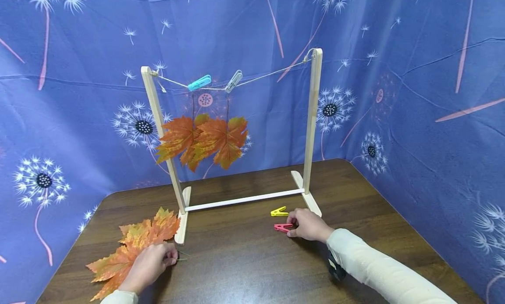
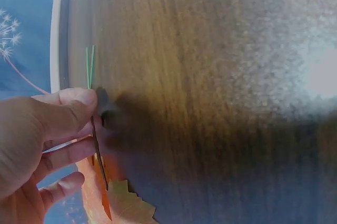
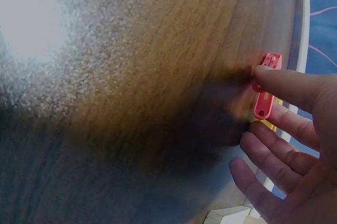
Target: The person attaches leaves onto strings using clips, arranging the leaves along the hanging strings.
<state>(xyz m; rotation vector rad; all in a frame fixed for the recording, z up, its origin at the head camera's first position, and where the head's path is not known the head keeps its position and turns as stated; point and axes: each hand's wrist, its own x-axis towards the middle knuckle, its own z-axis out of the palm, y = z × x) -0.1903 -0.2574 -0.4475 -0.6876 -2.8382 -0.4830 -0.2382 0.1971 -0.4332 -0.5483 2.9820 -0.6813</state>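
Observation:
My left hand (image 1: pixel 150 263) pinches the thin stems (image 2: pixel 99 153) of orange artificial maple leaves (image 1: pixel 136 240) at the table's left. Two green stem tips poke out past the thumb in the left wrist view. The leaves lie partly beneath the hand and wrist. On the right, thumb and index finger of my right hand (image 1: pixel 309 225) grip the handle end of a red clothespin (image 1: pixel 282 227), low over the table. Its other fingers are spread in the right wrist view. Just behind the red one lies a yellow clothespin (image 1: pixel 278 212).
A wooden frame (image 1: pixel 311 119) stands at the back with a sagging string (image 1: pixel 268 74). A blue clothespin (image 1: pixel 200 82) and a pale grey clothespin (image 1: pixel 234 81) hold two orange leaves (image 1: pixel 221 139) on it. A white bar (image 1: pixel 244 199) joins the feet.

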